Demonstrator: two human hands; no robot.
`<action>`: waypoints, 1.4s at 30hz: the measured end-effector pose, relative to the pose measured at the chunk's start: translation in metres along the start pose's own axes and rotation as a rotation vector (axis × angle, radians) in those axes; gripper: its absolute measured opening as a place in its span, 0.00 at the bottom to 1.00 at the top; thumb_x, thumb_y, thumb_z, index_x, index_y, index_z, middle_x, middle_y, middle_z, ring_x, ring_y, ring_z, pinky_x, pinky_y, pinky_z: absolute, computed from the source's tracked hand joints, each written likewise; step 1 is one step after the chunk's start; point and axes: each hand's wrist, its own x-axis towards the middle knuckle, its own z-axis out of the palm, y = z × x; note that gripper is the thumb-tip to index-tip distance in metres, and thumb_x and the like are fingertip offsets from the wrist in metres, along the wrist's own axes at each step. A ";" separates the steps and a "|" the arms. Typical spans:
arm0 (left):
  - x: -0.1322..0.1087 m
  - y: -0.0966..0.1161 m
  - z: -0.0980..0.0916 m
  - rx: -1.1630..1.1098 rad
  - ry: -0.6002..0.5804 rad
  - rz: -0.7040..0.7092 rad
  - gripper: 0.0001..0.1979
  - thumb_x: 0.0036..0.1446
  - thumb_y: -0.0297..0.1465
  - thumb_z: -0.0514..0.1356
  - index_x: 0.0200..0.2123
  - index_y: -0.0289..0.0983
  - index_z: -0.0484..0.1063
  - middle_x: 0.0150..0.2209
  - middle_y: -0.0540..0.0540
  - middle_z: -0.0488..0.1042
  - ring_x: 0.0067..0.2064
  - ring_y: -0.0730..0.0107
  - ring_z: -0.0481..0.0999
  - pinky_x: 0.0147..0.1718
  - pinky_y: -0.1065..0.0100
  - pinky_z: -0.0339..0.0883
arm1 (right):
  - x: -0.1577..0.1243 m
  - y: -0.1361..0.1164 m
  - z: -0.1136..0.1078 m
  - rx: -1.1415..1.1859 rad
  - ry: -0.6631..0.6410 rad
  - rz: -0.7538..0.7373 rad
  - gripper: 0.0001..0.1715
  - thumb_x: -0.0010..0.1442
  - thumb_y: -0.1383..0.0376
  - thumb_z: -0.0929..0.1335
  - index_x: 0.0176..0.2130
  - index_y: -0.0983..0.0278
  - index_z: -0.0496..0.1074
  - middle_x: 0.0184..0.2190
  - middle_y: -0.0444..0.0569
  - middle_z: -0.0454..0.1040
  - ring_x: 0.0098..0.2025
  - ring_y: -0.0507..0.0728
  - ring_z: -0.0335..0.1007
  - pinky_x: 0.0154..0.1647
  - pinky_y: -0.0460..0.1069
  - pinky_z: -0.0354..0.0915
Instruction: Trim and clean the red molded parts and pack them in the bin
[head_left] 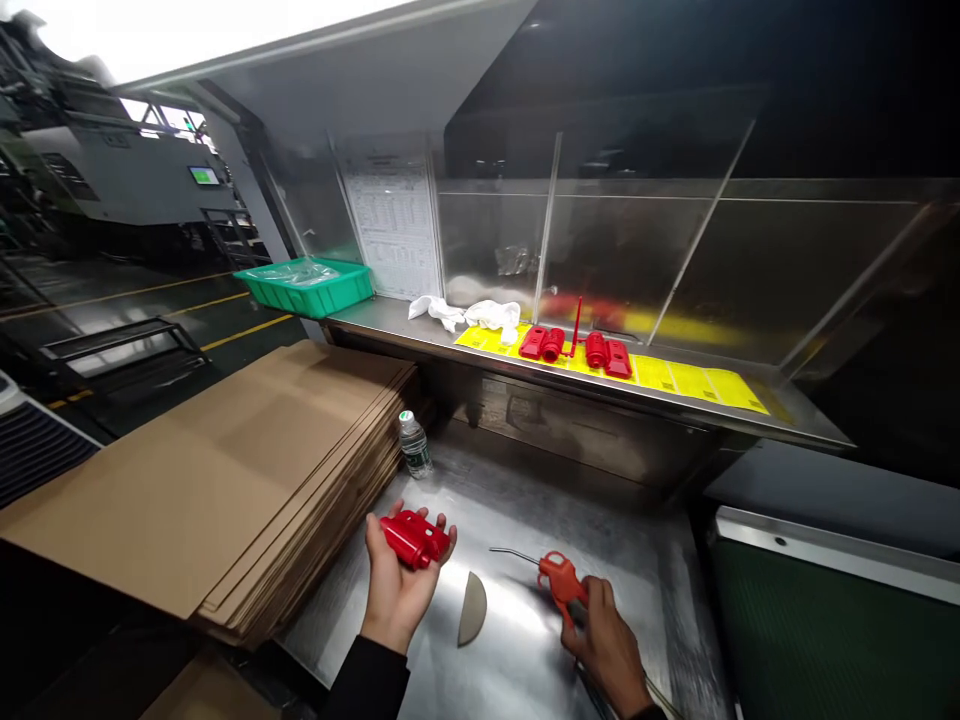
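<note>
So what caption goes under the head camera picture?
Left hand cradles a red plastic part; right hand grips an orange air gun over a steel bench.

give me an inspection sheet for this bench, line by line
surface: steel bench, shiny, with a flat half-round plate lying between the hands
job's things: red part in the left hand, palm up; orange air gun with a thin bent nozzle in the right hand
clutter: water bottle upright by the cardboard stack; white rags on the shelf
hands: left closed around the red part; right gripping the air gun's handle
cables: nothing seen
surroundings: two more red parts on yellow sheets on the shelf; green tray at its left end; paper chart on the clear back panel; machinery far left
</note>
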 end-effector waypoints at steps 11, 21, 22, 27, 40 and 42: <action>-0.014 -0.010 0.015 0.106 -0.124 0.128 0.21 0.62 0.49 0.55 0.52 0.46 0.72 0.43 0.43 0.75 0.41 0.54 0.80 0.42 0.46 0.76 | -0.046 -0.053 -0.055 0.120 0.485 -0.477 0.42 0.60 0.66 0.63 0.69 0.63 0.45 0.40 0.53 0.77 0.30 0.58 0.78 0.27 0.49 0.75; -0.036 0.022 0.028 0.266 -0.341 0.090 0.23 0.65 0.42 0.55 0.60 0.41 0.68 0.47 0.36 0.77 0.44 0.51 0.80 0.44 0.49 0.76 | -0.040 -0.071 -0.068 0.155 0.520 -0.438 0.39 0.62 0.64 0.62 0.69 0.62 0.47 0.40 0.52 0.76 0.26 0.56 0.74 0.22 0.49 0.72; -0.038 0.026 0.029 0.303 -0.372 0.067 0.24 0.66 0.42 0.54 0.61 0.39 0.66 0.49 0.33 0.77 0.46 0.50 0.79 0.44 0.48 0.75 | -0.040 -0.072 -0.071 0.155 0.506 -0.433 0.39 0.62 0.64 0.62 0.69 0.63 0.48 0.39 0.52 0.76 0.26 0.56 0.74 0.23 0.50 0.73; -0.040 0.045 0.031 0.490 -0.419 0.026 0.26 0.65 0.43 0.54 0.62 0.38 0.65 0.53 0.32 0.75 0.51 0.50 0.77 0.48 0.50 0.73 | -0.041 -0.077 -0.075 0.167 0.481 -0.493 0.41 0.60 0.66 0.62 0.68 0.62 0.46 0.40 0.53 0.76 0.29 0.57 0.76 0.25 0.50 0.74; -0.004 0.034 -0.031 0.494 -0.292 -0.232 0.19 0.61 0.41 0.60 0.51 0.37 0.71 0.41 0.37 0.79 0.40 0.48 0.82 0.38 0.50 0.76 | 0.023 -0.020 -0.032 0.163 0.074 -0.086 0.32 0.56 0.66 0.69 0.59 0.65 0.62 0.46 0.52 0.71 0.43 0.57 0.72 0.44 0.53 0.70; -0.009 0.019 -0.055 0.489 -0.224 -0.332 0.20 0.60 0.41 0.62 0.52 0.38 0.69 0.43 0.36 0.79 0.42 0.44 0.82 0.40 0.48 0.75 | 0.040 -0.011 -0.005 0.128 0.021 -0.055 0.27 0.58 0.64 0.71 0.56 0.64 0.65 0.47 0.50 0.71 0.43 0.56 0.71 0.44 0.55 0.70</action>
